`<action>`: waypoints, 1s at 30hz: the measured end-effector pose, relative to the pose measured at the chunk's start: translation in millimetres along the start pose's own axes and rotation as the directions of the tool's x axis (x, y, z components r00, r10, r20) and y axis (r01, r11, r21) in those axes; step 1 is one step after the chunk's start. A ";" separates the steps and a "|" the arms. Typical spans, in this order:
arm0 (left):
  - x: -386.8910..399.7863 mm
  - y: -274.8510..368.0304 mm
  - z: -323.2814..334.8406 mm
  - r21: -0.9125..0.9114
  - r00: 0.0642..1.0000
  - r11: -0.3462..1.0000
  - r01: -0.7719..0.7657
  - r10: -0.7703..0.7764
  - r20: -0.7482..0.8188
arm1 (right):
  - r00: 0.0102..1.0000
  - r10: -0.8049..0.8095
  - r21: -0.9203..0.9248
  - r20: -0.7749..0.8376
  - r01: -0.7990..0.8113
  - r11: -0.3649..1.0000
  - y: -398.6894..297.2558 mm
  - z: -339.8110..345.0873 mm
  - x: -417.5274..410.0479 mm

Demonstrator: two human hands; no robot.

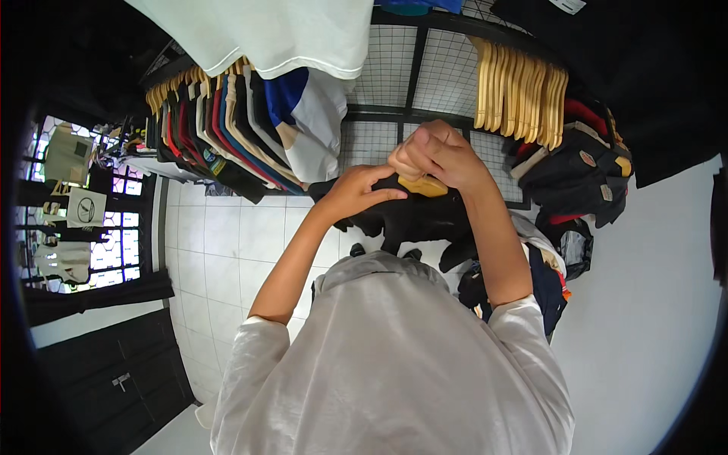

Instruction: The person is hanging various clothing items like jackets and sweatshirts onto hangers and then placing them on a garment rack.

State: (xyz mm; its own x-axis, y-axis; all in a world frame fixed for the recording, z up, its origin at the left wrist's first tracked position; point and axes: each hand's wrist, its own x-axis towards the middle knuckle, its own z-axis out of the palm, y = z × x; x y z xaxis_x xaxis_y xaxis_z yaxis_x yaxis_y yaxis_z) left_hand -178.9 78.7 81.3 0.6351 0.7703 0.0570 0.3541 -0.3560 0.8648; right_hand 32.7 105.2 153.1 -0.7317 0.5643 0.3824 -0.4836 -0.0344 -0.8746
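Observation:
A black garment hangs in front of me, its lower part spreading above the tiled floor. The wooden clothes hanger inside it shows as a short light-brown piece at the neck. My right hand is closed in a fist just above that piece, gripping the hanger's top; the hook is hidden by the fingers. To its left, my left hand holds the garment near the neck, with its thumb on the near side. Its fingertips reach up to the right hand, and its exact grip is partly hidden.
Shirts on hangers fill the left rail. Bare wooden hangers hang at the right, beside dark jackets. A pale shirt hangs overhead. Piled clothes lie by my right arm. A black door stands lower left.

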 end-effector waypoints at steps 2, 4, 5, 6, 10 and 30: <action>4.8 -2.5 10.1 -0.051 0.995 0.997 -0.051 0.046 -0.084 | 0.981 -0.077 0.032 -0.179 0.084 0.996 5.1 0.2 -0.9; 11.2 -5.5 17.0 -0.075 0.990 0.994 -0.078 0.068 -0.127 | 0.957 -0.112 0.042 -0.268 0.128 0.991 2.3 -5.2 -3.3; 14.7 -4.1 18.2 -0.025 0.988 0.998 -0.062 0.058 -0.142 | 0.940 -0.120 0.026 -0.318 0.135 0.990 -0.8 -11.3 -2.9; 18.5 -2.4 18.9 0.025 0.986 0.999 -0.044 0.048 -0.158 | 0.922 -0.128 0.011 -0.366 0.142 0.990 -4.4 -18.4 -1.6; 40.2 38.2 22.8 0.169 0.964 0.977 0.132 -0.086 -0.253 | 0.681 -0.358 -0.537 -0.639 -0.062 0.841 -13.6 -29.9 12.5; 186.2 4.8 -90.0 0.060 0.985 0.998 -0.016 0.026 -0.170 | 0.766 -0.190 -0.785 -0.614 -0.566 0.253 -32.2 -140.3 -27.7</action>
State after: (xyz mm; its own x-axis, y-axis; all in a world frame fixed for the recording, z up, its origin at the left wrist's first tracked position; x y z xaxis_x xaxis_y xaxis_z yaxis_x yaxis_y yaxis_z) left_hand -120.7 268.0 141.0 0.5185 0.8393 0.1633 0.3842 -0.3993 0.8324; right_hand 136.0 206.4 128.9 -0.1740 0.9453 0.2759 0.6690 0.3191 -0.6713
